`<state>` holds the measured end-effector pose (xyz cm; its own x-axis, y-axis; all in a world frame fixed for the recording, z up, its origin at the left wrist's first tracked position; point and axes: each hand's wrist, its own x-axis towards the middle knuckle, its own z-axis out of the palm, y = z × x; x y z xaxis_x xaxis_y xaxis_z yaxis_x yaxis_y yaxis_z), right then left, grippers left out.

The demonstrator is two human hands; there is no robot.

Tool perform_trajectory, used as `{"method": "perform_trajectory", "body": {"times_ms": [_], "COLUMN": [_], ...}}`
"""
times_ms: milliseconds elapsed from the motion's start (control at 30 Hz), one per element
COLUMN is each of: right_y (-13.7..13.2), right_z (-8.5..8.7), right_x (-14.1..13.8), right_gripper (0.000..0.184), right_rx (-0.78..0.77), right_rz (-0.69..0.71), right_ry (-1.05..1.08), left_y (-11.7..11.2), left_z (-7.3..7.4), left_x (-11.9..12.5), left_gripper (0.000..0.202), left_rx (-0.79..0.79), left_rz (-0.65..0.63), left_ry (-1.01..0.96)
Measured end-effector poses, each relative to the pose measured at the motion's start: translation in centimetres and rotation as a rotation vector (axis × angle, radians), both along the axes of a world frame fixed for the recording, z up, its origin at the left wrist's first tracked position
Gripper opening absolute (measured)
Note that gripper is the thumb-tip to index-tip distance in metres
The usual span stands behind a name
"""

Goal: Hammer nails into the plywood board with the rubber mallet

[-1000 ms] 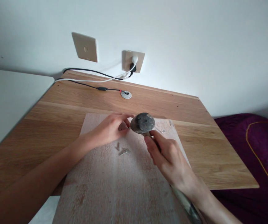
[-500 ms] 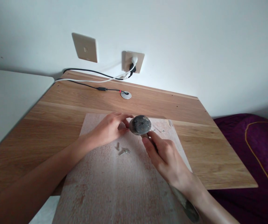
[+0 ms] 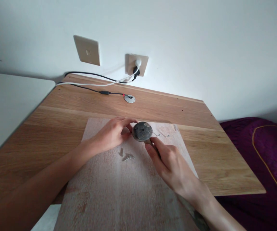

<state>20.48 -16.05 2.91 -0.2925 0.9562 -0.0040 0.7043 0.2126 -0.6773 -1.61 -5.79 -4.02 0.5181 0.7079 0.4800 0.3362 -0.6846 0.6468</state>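
My right hand [image 3: 171, 160] is wrapped round the handle of a mallet [image 3: 142, 131] with a round, dark, worn head. The head hangs over the far part of a pale, worn wooden board [image 3: 100, 192]. Just left of it, my left hand [image 3: 113, 133] rests on the board, thumb and fingers drawn together in a pinch. Whatever lies between those fingertips is hidden by the mallet head. Two thin metal nails [image 3: 163, 134] are at the board's far right; I cannot tell how deep they sit. Several small loose nail-like pieces [image 3: 127, 156] lie nearer me.
The board lies on a wooden desk [image 3: 225, 163] against a white wall. Black and white cables [image 3: 97, 84] run along the back to a wall socket [image 3: 137, 64]. A white panel [image 3: 15, 106] stands at left, and purple fabric [image 3: 239, 138] lies beyond the right edge.
The mallet head has shifted slightly left and down, closer to my left fingertips, showing more of the two nails. My left hand stays in place.
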Motion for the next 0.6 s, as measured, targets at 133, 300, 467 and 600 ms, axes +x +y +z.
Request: {"method": "perform_trajectory", "body": {"times_ms": [133, 300, 467, 600], "right_y": [-1.0, -3.4, -4.3, -4.1], "right_z": [-0.2, -1.2, -2.3, -2.4], "right_x": [0.2, 1.3, 1.9, 1.9], "right_gripper": [0.028, 0.033, 0.033, 0.029], "right_rx": [-0.052, -0.123, -0.151, -0.165], "right_rz": [-0.031, -0.095, -0.124, -0.126], "right_ry": [0.056, 0.100, 0.097, 0.131], "left_y": [-0.1, -0.1, -0.3, -1.7], "left_z": [0.0, -0.1, 1.4, 3.7], "left_x": [0.0, -0.1, -0.6, -1.9], "left_gripper": [0.049, 0.047, 0.041, 0.035], "left_rx": [0.000, -0.009, 0.010, 0.121], "left_rz": [0.025, 0.026, 0.022, -0.045], "left_ry": [0.012, 0.063, 0.157, 0.272]}}
